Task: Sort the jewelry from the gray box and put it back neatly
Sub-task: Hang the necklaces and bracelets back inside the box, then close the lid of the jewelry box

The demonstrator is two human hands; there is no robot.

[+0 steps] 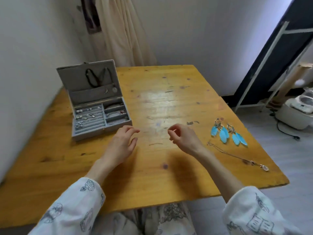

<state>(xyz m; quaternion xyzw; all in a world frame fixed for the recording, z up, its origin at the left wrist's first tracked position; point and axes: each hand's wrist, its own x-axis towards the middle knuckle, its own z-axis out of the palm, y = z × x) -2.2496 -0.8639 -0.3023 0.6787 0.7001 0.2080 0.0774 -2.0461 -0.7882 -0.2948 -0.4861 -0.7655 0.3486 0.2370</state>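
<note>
we see gray box (pixel 101 116) lid up for access; feather earrings (pixel 227 132) right of it, awaiting sorting. left hand (pixel 122 144) loosely open, empty; right hand (pixel 183 138) pinched, contents unclear.

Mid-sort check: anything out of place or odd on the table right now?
Nothing damaged or spilled. The blue feather earrings and a thin pendant necklace lie loose near the table's right edge, away from the open gray box.

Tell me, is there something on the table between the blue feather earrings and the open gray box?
Only the person's own hands. The left hand and right hand hover over the table between the feather earrings and the gray box. The wood there shows nothing else.
</note>
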